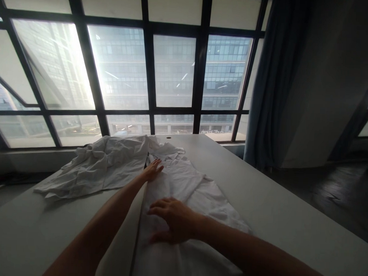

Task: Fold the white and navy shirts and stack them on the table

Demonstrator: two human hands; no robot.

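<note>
A white garment (182,182) is spread lengthwise on the white table, with creases across its surface. My left hand (153,170) rests near its far left edge, fingers stretched out over the cloth. Closer to me, my right hand (176,220) is over the near part of the cloth, thumb and fingers apart, holding nothing; whether it presses on the fabric I cannot tell. A pale board-like strip (123,232) runs along the left edge of the garment, partly behind my left forearm. Beyond my left hand, some dark material shows at the garment's edge.
A second crumpled white cloth (111,159) lies at the far left of the table (277,221). Behind the table stands a large window with dark frames (201,66). A blue curtain (273,88) hangs at the right, and dark floor shows beyond the table's right edge.
</note>
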